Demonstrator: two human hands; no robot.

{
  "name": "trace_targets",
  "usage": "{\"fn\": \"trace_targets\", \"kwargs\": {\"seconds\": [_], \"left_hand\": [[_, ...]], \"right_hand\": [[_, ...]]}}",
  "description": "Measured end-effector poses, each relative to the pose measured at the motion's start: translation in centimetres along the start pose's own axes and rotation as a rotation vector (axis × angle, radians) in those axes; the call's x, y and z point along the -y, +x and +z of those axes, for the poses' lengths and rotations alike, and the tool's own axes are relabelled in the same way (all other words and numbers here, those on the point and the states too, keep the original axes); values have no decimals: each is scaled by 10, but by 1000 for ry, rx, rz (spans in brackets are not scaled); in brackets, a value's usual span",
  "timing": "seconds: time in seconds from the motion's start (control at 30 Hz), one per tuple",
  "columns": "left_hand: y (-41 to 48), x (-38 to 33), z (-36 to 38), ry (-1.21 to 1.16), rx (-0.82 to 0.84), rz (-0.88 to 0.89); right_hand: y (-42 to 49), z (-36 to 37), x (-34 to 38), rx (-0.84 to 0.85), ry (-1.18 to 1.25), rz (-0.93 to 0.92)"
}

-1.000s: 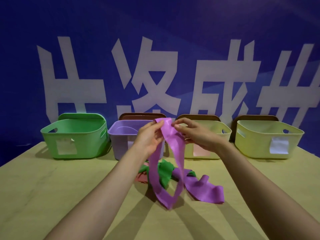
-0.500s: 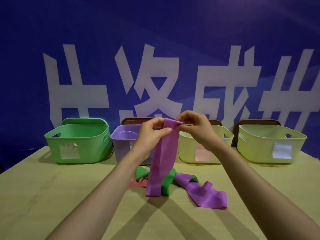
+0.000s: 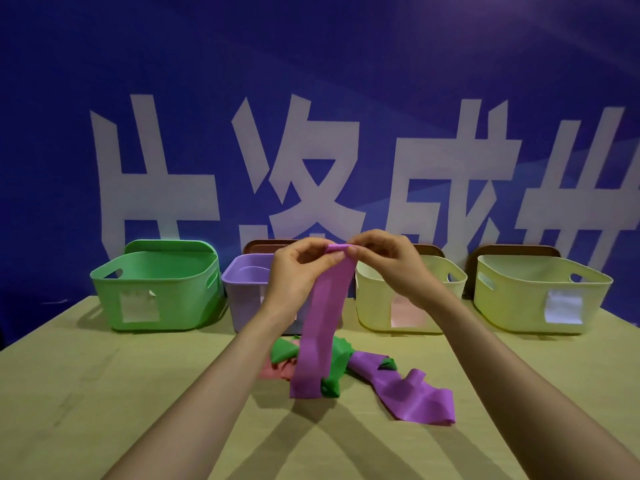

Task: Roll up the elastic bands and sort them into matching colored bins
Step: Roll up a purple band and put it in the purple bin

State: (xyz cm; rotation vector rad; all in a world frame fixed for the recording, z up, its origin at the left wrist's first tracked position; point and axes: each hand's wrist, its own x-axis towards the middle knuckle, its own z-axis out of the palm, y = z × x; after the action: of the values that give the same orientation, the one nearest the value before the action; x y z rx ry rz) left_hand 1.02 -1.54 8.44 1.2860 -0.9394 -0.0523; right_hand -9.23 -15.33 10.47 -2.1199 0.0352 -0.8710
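Behind, four bins line the table [image 3: 104, 393]: green bin [image 3: 156, 282], purple bin [image 3: 242, 292], mid yellow bin [image 3: 374, 306], right yellow bin [image 3: 519, 289], all showing bare inner walls. Left hand [image 3: 294, 271] and right hand [image 3: 391, 265] pinch the purple band's [image 3: 325, 323] curled top end. It hangs lengthwise, almost upright, its lower end on the table beside a green band [image 3: 341, 362].
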Motion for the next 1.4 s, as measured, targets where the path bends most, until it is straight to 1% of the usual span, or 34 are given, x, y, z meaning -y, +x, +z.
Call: {"fn": "trace_targets", "kwargs": {"seconds": [0.07,0.13,0.17,0.2,0.27,0.3,0.37,0.53,0.67,0.7,0.77,0.8,0.83,0.93,0.97,1.0,1.1,1.23,1.4], "left_hand": [[3,-2,2,3,-40,12],[8,-2,2,127,-86,50],[10,-4,3,189,-63,44],[12,-5,3,199,1,3],[13,-6,3,76,194,-150],[11,-7,4,11,277,-216],[3,-4,5,-66,387,-313],[-24,35,13,-113,446,-452],[-42,66,14,-70,541,-562],[-45,70,14,-44,575,-572],[-46,70,13,60,656,-536],[-46,67,14,118,665,-499],[-44,61,16,145,631,-456],[-36,47,17,38,362,-330],[-32,43,16,22,312,-299],[-31,38,15,26,305,-277],[-35,21,9,39,364,-289],[-50,-2,-3,-11,445,-329],[-79,-11,-18,-127,525,-422]], "right_hand": [[2,0,4,-39,49,-6],[6,-2,11,-36,121,-19],[8,-2,14,-14,167,-21],[9,-4,18,7,204,-20],[13,-5,22,16,222,-14],[15,-5,24,4,222,-10],[19,-6,27,-37,240,-2],[30,-16,30,-147,206,53],[30,-20,25,-173,182,96],[28,-19,23,-171,181,113],[25,-19,18,-181,188,141],[23,-19,17,-191,197,146],[21,-20,17,-197,210,148],[17,-22,19,-165,236,148],[16,-23,20,-150,233,142],[16,-23,21,-141,229,135],[15,-26,25,-146,229,124],[13,-27,31,-147,237,128],[-8,-19,22,-38,317,182]]}}
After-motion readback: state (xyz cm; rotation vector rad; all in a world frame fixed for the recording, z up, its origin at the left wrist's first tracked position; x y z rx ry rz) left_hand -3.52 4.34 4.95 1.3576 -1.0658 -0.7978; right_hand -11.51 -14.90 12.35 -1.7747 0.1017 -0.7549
